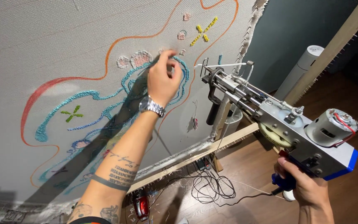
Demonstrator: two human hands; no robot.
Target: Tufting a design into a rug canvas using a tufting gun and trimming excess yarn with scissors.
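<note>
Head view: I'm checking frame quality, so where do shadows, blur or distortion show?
Head view: the left hand and forearm throw a dark diagonal shadow across the tufting cloth; its fingers are slightly motion-blurred; the tufting gun in the right hand is sharp; the wooden frame looks tilted.

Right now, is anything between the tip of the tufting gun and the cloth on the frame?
Nothing visible blocks it. The tufting gun, gripped by the right hand, points at the cloth with open air ahead of its tip. The left hand touches the cloth just left of that line.
</note>
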